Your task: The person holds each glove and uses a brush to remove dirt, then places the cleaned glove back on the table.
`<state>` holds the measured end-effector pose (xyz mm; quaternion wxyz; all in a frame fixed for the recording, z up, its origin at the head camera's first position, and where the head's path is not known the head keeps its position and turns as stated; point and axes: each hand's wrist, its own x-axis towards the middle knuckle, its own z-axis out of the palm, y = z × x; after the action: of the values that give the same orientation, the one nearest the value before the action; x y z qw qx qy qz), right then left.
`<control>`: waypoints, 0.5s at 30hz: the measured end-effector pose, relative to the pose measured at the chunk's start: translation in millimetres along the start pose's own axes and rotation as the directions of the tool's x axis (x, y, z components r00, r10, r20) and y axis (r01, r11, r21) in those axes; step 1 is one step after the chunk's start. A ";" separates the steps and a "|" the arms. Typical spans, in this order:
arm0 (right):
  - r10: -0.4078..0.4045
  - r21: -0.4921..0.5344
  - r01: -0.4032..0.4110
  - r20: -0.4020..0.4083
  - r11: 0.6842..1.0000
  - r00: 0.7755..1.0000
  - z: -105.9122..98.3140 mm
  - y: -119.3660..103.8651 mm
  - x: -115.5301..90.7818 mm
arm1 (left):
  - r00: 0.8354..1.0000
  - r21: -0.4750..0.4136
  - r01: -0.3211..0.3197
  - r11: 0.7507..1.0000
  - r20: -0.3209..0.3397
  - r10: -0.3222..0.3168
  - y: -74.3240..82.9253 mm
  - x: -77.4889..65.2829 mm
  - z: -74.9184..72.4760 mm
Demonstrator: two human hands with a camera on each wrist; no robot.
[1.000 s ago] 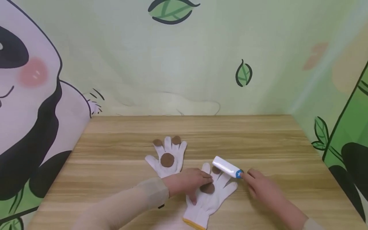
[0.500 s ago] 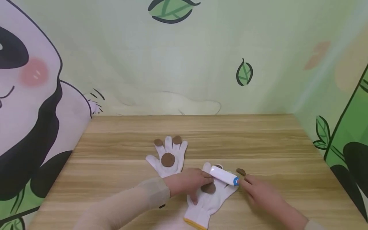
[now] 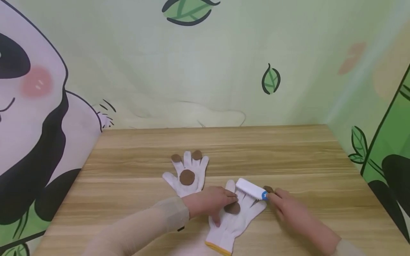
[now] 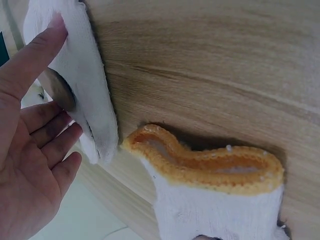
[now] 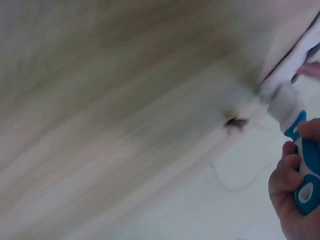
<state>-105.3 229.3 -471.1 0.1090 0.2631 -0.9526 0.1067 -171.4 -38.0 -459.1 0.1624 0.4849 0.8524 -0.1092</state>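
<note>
My right hand (image 3: pixel 288 206) grips the blue-and-white handle of a brush (image 3: pixel 251 188); its white head lies over the fingers of a white knitted glove (image 3: pixel 237 225) with a yellow cuff. My left hand (image 3: pixel 213 202) rests on that glove, with its fingertips at a brown round patch (image 3: pixel 233 208) on the palm. In the left wrist view the left hand's thumb (image 4: pixel 42 50) and fingers are spread and press the glove. A small brown piece (image 3: pixel 268 188) lies on the table just beyond the right hand. The right wrist view is blurred.
A second white glove (image 3: pixel 173 181) lies flat to the left, with brown round patches on its palm and two fingertips. The wooden table (image 3: pixel 288 153) meets a green wall covering (image 3: pixel 217 64) printed with leaves and a panda.
The brush has swept down over the right glove's fingers and back up. A brown piece that was on a finger of this glove has come off to the right. The left hand stays put.
</note>
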 end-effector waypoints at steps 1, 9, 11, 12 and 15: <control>0.030 0.007 -0.030 -0.010 1.000 1.000 -0.4 0.9 0.5 | 1.000 -0.004 -0.001 1.000 0.000 0.001 0.2 -0.5 0.0; -0.073 -0.062 0.069 -0.070 0.996 0.995 -4.3 -1.9 2.8 | 1.000 -0.025 0.004 1.000 0.003 -0.004 -1.1 -2.2 -0.7; -0.053 -0.017 0.053 -0.001 0.998 0.999 -3.5 -1.6 1.7 | 1.000 -0.016 0.007 1.000 0.006 -0.007 -0.9 -2.1 -1.3; -0.026 -0.005 0.026 0.019 1.000 0.999 -3.3 -0.5 1.5 | 1.000 -0.012 0.005 1.000 0.005 -0.005 -0.6 -2.3 -1.9; 0.070 -0.013 -0.070 0.004 0.997 0.998 -3.7 4.3 1.2 | 1.000 -0.012 0.001 1.000 0.008 -0.001 0.5 -2.8 -0.9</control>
<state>-108.0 233.3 -467.9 0.1050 0.2293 -0.9621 0.1038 -169.9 -39.7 -457.2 0.1684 0.4829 0.8527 -0.1063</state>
